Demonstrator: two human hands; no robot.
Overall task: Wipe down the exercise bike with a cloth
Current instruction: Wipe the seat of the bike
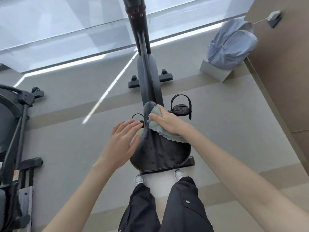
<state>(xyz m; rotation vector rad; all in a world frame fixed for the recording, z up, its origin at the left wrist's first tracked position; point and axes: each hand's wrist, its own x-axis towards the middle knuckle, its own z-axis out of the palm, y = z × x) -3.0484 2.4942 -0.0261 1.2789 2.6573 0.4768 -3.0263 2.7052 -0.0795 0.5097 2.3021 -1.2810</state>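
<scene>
Right grip on cloth, seat perhaps damp.

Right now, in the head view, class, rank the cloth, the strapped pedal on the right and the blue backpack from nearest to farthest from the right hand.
1. The cloth: gripped by the right hand, on the saddle.
2. The pedal: just right of that hand.
3. The backpack: far ahead, on the right.

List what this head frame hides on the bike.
Head view:
Handlebars: beyond the top edge; only the stem shows.
Front of saddle: partly under the cloth and right hand.
Left pedal: mostly behind the left hand and saddle.
Neighbouring machine: cut off by the left edge.
</scene>
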